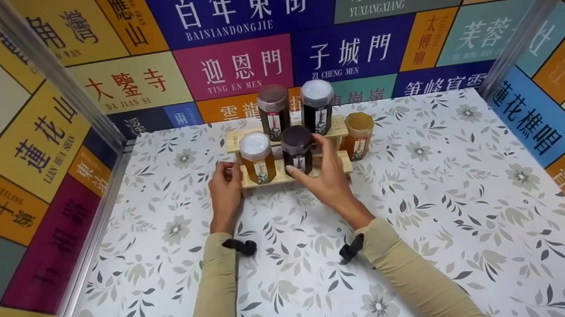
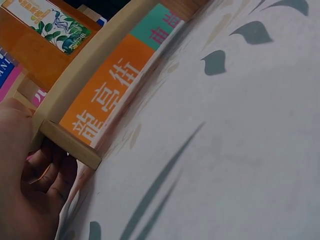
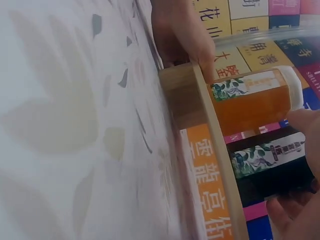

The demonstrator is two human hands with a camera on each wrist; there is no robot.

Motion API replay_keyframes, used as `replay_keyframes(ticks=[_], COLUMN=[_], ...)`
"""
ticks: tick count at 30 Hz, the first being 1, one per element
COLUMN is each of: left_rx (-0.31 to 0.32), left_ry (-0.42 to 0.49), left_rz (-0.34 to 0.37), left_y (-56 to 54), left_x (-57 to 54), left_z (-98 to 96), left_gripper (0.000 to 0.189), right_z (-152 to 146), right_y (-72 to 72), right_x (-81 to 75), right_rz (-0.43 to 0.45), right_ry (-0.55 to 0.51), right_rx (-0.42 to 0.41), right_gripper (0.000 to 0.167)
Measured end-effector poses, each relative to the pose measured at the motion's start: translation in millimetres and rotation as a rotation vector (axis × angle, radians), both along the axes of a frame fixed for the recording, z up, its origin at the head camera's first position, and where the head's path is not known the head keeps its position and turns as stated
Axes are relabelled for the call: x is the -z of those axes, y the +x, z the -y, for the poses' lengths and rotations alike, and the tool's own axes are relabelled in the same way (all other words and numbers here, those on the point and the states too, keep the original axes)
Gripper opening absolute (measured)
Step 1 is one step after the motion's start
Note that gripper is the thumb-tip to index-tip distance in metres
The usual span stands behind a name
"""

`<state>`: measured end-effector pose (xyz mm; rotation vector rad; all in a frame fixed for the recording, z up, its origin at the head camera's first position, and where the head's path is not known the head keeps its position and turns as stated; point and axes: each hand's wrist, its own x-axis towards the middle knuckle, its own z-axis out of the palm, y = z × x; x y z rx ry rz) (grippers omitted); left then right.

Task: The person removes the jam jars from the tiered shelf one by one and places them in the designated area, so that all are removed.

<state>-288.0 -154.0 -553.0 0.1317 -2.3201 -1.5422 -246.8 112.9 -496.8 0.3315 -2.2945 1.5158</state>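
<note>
A two-step wooden rack bears several octagonal jars. At its left end, my left hand grips the lower step, thumb above and fingers curled beneath the end piece in the left wrist view. My right hand holds a dark jar with a dark lid, thumb in front and fingers round its right side. The jar stands upright over the lower step. Left of it on that step is an amber jar with a white lid. The right wrist view shows both labels facing forward.
On the upper step stand a dark jar with a brown lid and one with a pale lid. An amber jar with a yellow lid is on the floral tabletop, right of the rack. Sign-covered panels enclose the back and sides.
</note>
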Motion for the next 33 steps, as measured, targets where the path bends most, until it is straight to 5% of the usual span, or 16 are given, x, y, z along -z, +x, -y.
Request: replay_keyframes(ticks=[8,16,27,33], left_rx=[-0.012,-0.044,-0.055,-0.08], left_ry=[-0.041,-0.037,-0.025,0.002], left_rz=[-0.001,-0.017,-0.024,-0.017], left_y=[-0.9,-1.1,-0.3,-2.4], left_x=[-2.3,-4.1,-3.6,-4.1], left_z=[-2.1,-2.1,-4.5,-5.4], left_gripper=[0.017,0.014,0.015,0.014], right_z=[2,-14,-73,-109], right_y=[-13.0,-11.3,-0.4,-5.5], right_x=[10.2,9.2,8.7,-8.9], right_rz=[0.018,-0.028,-0.089,-0.091], right_ry=[-0.042,-0.068,-0.038,-0.103], right_rx=[0.044,0.028,0.069,0.15], right_gripper=[0.086,0.079,0.08,0.073])
